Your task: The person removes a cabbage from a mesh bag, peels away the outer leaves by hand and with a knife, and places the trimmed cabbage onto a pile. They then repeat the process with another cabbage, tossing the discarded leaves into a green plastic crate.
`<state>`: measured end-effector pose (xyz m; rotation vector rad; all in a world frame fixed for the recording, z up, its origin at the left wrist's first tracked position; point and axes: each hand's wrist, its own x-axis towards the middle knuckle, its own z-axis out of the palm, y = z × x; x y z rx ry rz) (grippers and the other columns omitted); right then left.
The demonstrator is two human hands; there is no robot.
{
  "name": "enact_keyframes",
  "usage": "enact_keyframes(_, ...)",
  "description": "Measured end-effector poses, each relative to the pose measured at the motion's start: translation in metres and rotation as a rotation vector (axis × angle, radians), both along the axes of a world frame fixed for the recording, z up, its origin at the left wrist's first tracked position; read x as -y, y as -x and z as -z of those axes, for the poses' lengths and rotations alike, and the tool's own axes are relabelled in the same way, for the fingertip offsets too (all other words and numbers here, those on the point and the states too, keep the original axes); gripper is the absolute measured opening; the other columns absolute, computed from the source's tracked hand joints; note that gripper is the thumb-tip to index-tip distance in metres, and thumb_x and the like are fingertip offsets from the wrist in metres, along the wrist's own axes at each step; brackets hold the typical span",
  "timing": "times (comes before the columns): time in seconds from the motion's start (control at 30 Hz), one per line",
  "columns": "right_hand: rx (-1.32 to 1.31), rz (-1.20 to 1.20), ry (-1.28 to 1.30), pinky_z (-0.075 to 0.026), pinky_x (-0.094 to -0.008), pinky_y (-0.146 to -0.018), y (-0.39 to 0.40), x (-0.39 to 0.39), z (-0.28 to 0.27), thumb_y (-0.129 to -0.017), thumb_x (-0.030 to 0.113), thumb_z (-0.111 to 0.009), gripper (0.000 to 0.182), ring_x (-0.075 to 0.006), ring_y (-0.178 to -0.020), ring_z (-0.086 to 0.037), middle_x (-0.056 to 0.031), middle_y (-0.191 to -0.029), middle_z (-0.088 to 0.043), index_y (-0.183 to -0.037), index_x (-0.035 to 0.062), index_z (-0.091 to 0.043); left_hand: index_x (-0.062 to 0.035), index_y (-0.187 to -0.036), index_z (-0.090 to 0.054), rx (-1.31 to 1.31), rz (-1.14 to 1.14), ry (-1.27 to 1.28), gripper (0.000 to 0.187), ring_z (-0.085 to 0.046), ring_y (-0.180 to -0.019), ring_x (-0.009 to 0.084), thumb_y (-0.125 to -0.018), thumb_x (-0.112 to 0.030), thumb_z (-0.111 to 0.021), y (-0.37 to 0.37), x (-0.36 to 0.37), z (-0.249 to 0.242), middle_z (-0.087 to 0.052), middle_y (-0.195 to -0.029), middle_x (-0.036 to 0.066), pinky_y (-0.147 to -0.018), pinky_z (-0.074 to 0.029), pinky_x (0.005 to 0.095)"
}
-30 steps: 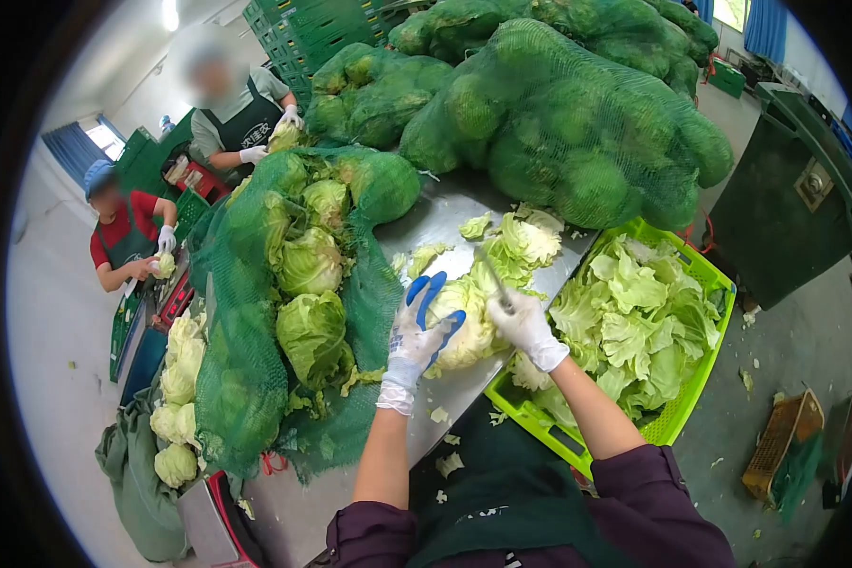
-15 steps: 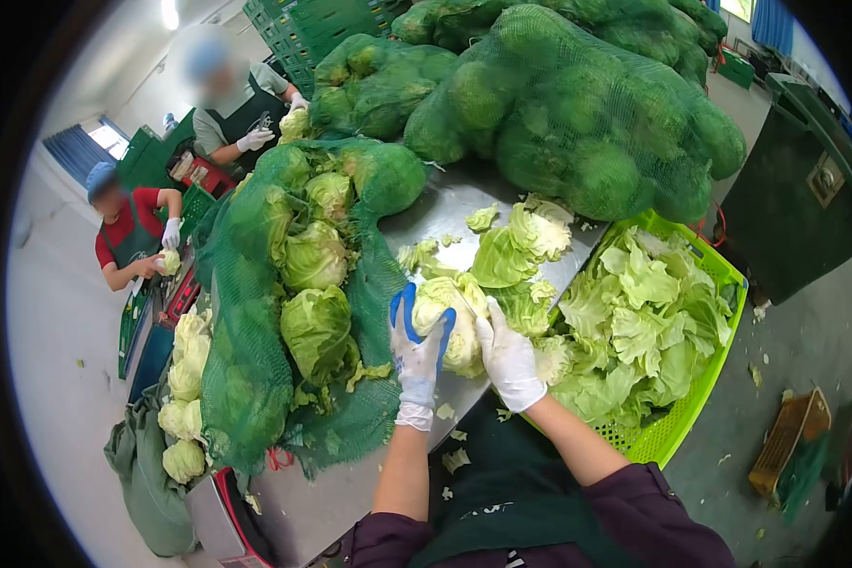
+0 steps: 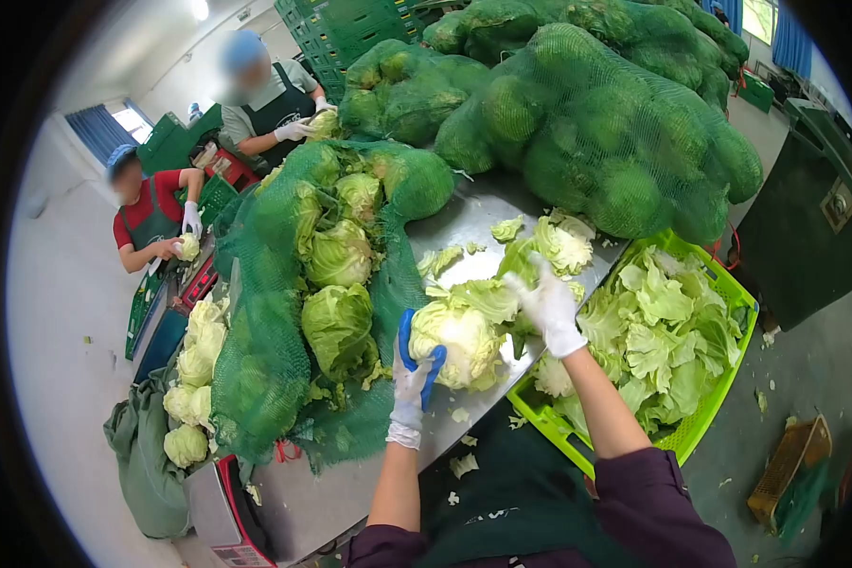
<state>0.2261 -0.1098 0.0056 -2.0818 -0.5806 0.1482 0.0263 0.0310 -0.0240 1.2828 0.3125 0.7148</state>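
Observation:
A trimmed pale cabbage head [image 3: 452, 343] sits over the metal table, its cut face toward me. My left hand [image 3: 413, 379], in a white and blue glove, cups its left side, with the thumb spread across the near edge. My right hand [image 3: 549, 308], in a white glove, is just right of the head and smeared by motion, so I cannot tell what its fingers hold. A loose green leaf [image 3: 486, 299] lies along the top of the head. Behind the right hand are more cut leaves and a pale cabbage piece [image 3: 566, 242].
A lime-green crate [image 3: 719, 402] of leaves stands at right. An opened green net bag [image 3: 256, 364] with whole cabbages lies left; full net bags [image 3: 601, 133] are piled behind. Trimmed heads [image 3: 199, 355] sit far left by a scale [image 3: 241, 516]. Two co-workers [image 3: 279, 99] [image 3: 156, 213] handle cabbages.
My right hand has moved off the cabbage, up and to the right. The head now shows its cut face, and my left hand still holds it. The whole view has shifted slightly.

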Motion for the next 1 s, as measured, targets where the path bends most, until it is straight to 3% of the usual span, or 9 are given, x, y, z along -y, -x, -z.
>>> enact_keyframes(0.1,0.064,-0.324,0.211,-0.049,-0.0431,-0.082,0.038,-0.012,-0.036,-0.083,0.052,-0.058,0.056,-0.0386,-0.095,-0.062,-0.0238,-0.100,-0.064,-0.119,0.0083,-0.057,-0.0042,-0.144,-0.028,-0.062,0.047,0.009,0.087,-0.043,-0.126,0.0226,-0.074,-0.022,-0.077,0.003,0.010,-0.002,-0.036,-0.141,0.012,-0.102,-0.041,0.0336)
enact_keyframes(0.3,-0.069,-0.195,0.184,-0.049,-0.0448,-0.074,-0.007,-0.037,0.058,-0.080,0.039,-0.064,0.037,-0.0392,-0.082,-0.062,-0.0245,-0.084,-0.064,-0.092,0.0044,-0.066,-0.0022,-0.142,-0.030,-0.171,-0.075,-0.610,0.092,-0.044,-0.124,0.0241,-0.066,-0.019,-0.079,0.005,0.007,0.018,-0.037,-0.139,0.013,-0.105,-0.037,0.0361)
enact_keyframes(0.37,-0.037,-0.106,0.202,-0.049,-0.0449,-0.075,0.002,-0.030,0.046,-0.081,0.038,-0.065,0.042,-0.0397,-0.085,-0.062,-0.0247,-0.087,-0.065,-0.099,0.0006,-0.064,-0.0021,-0.141,-0.031,-0.129,-0.090,-0.496,0.083,-0.045,-0.123,0.0239,-0.074,-0.022,-0.076,-0.001,0.012,0.011,-0.037,-0.139,0.012,-0.104,-0.038,0.0358)
enact_keyframes(0.43,-0.073,0.086,-0.105,-0.049,-0.0425,-0.081,0.032,-0.013,0.017,-0.082,0.041,-0.064,0.055,-0.0415,-0.092,-0.062,-0.0268,-0.095,-0.064,-0.112,-0.0041,-0.058,-0.0037,-0.140,-0.034,0.018,-0.200,0.169,0.076,-0.039,-0.127,0.0253,-0.078,-0.021,-0.074,-0.008,0.022,-0.012,-0.040,-0.138,0.012,-0.106,-0.035,0.0376)
enact_keyframes(0.5,-0.107,-0.131,-0.368,-0.047,-0.0380,-0.089,0.057,-0.013,0.047,-0.082,0.046,-0.065,0.072,-0.0397,-0.103,-0.060,-0.0293,-0.107,-0.061,-0.128,-0.0063,-0.047,-0.0043,-0.141,-0.030,0.090,-0.191,0.275,0.068,-0.042,-0.124,0.0234,-0.086,-0.019,-0.067,-0.011,0.033,-0.008,-0.040,-0.137,0.011,-0.104,-0.038,0.0358)
enact_keyframes(0.57,-0.172,-0.059,-0.033,-0.045,-0.0338,-0.095,0.079,-0.001,0.014,-0.079,0.044,-0.070,0.078,-0.0307,-0.112,-0.058,-0.0245,-0.117,-0.060,-0.133,-0.0054,-0.043,-0.0035,-0.140,-0.032,0.037,-0.233,0.290,0.062,-0.045,-0.120,0.0221,-0.089,-0.016,-0.063,-0.010,0.054,0.002,-0.042,-0.135,0.012,-0.101,-0.040,0.0337)
enact_keyframes(0.7,-0.497,-0.398,-0.368,-0.047,-0.0280,-0.088,0.019,0.028,0.018,-0.084,0.032,-0.069,0.059,-0.0122,-0.099,-0.060,-0.0146,-0.111,-0.065,-0.127,-0.0030,-0.052,-0.0017,-0.137,-0.037,-0.276,-0.182,0.025,0.055,-0.046,-0.119,0.0229,-0.089,-0.014,-0.061,0.023,0.045,0.007,-0.045,-0.131,0.012,-0.102,-0.038,0.0354)
enact_keyframes(0.83,-0.357,-0.435,-0.284,-0.048,-0.0305,-0.083,0.012,0.033,0.030,-0.087,0.036,-0.064,0.061,-0.0185,-0.095,-0.063,-0.0143,-0.107,-0.066,-0.132,-0.0008,-0.046,-0.0008,-0.127,-0.050,-0.191,-0.254,-0.710,0.046,-0.053,-0.112,0.0275,-0.087,-0.020,-0.063,-0.027,0.031,-0.043,-0.054,-0.123,0.016,-0.098,-0.041,0.0361)
enact_keyframes(1.0,-0.003,-0.117,0.120,-0.045,-0.0496,-0.057,0.053,0.047,0.013,-0.098,0.043,-0.037,0.065,-0.0434,-0.061,-0.058,-0.0254,-0.067,-0.060,-0.145,0.0014,-0.019,-0.0006,-0.126,-0.052,-0.315,-0.098,-0.762,0.041,-0.053,-0.113,0.0253,-0.091,-0.021,-0.058,-0.066,0.037,-0.044,-0.056,-0.121,0.015,-0.097,-0.040,0.0337)
